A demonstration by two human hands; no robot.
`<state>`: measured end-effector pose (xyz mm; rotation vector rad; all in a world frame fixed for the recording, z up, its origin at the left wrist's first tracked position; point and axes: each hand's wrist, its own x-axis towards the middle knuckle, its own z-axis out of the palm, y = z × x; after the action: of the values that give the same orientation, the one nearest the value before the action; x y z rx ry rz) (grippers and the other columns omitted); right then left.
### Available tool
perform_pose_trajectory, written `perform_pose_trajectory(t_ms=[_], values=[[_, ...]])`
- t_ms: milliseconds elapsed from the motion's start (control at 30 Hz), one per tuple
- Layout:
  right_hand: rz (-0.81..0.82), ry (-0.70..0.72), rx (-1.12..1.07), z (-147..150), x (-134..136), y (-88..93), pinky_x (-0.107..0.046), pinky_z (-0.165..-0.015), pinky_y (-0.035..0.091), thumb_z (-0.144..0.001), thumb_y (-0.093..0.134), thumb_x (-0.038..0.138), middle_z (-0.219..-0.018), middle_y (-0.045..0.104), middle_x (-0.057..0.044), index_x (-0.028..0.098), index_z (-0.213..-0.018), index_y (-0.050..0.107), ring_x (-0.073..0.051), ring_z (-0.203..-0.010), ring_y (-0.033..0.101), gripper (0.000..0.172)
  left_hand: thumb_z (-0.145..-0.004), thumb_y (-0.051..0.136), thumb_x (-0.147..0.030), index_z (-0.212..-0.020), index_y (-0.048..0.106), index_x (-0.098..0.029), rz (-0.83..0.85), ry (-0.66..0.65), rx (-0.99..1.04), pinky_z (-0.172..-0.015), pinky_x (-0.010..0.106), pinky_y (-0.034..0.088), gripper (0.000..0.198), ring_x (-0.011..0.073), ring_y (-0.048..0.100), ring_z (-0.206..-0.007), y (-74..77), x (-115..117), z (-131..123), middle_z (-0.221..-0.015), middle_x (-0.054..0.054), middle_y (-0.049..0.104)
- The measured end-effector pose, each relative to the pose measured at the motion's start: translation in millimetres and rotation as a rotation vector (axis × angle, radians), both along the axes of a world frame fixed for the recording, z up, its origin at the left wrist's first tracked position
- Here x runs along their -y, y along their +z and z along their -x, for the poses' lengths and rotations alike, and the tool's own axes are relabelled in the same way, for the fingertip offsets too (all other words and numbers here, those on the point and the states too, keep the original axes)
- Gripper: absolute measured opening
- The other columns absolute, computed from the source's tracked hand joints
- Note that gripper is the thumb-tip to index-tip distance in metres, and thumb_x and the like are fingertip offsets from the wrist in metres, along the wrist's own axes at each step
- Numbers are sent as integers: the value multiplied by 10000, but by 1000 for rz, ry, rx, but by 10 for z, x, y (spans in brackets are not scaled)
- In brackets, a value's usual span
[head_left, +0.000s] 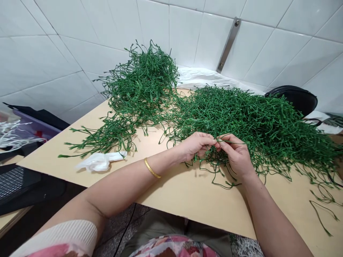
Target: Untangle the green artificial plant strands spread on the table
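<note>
My left hand [197,146] and my right hand [235,156] meet above the front of a large tangle of thin green artificial plant stems [241,125]. Their fingertips almost touch, and each pinches a thin green stem [227,142] from the tangle. Further left, a taller heap of the same stems [142,82] rises against the wall, with a looser bunch [107,137] spreading in front of it. A crumpled white tissue [100,161] lies near my left forearm, which wears a gold bangle [152,168].
The stems lie on a pale wooden tabletop [193,200] set against a white tiled wall [281,46] with a metal bracket [228,44]. White cloth [203,78] and a black bag [294,100] sit behind it. A purple bin [34,123] holding white strands stands at the left.
</note>
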<state>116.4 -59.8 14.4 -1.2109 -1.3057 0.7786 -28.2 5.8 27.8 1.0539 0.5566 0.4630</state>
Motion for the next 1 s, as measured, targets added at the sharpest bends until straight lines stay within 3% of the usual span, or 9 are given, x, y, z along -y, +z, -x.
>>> perform_pose_trajectory(t_ms=[100, 267, 600, 733, 867, 1000], values=[[-70, -45, 166, 23, 24, 27, -268, -638, 449, -783, 555, 264, -735, 574, -4, 198, -773, 581, -125, -667, 551, 72, -663, 558, -252, -614, 571, -117, 27, -27, 50, -380, 188, 76, 144, 11, 164, -363, -42, -2, -4, -456, -70, 278], [-170, -122, 516, 64, 40, 71, -276, -635, 408, -794, 514, 226, -696, 546, -14, 195, -774, 598, -135, -659, 510, 92, -595, 613, -194, -588, 517, -139, 36, 133, 65, -404, 194, 241, 110, 46, 366, -400, -139, 6, -52, -478, -47, 417], [-16, -64, 342, 35, 19, 59, -251, -623, 409, -764, 577, 293, -737, 554, -4, 186, -776, 571, -126, -675, 504, 107, -543, 624, -110, -579, 542, -121, -35, 194, 25, -426, 198, 275, 90, 40, 384, -401, -143, -2, -86, -463, -47, 465], [42, -40, 78, 40, 22, 28, -222, -528, 368, -754, 596, 325, -644, 471, 32, 199, -739, 549, -92, -566, 435, 135, -558, 660, -158, -584, 555, -113, -43, 113, 15, -418, 189, 287, 117, 38, 403, -404, -78, 17, -53, -482, -37, 490], [12, -65, -133, 66, -7, 12, -217, -565, 392, -701, 648, 330, -682, 473, 27, 203, -700, 557, -89, -597, 442, 157, -541, 697, -178, -573, 541, -109, 43, 52, 41, -423, 178, 305, 173, 27, 413, -418, -31, 24, -32, -524, -29, 514], [95, -1, -331, 88, -46, 13, -224, -550, 400, -662, 665, 359, -636, 475, 35, 211, -699, 539, -89, -559, 441, 198, -525, 708, -174, -601, 545, -106, 110, 2, 64, -425, 179, 321, 193, 24, 429, -439, -41, 17, -28, -643, 14, 591]])
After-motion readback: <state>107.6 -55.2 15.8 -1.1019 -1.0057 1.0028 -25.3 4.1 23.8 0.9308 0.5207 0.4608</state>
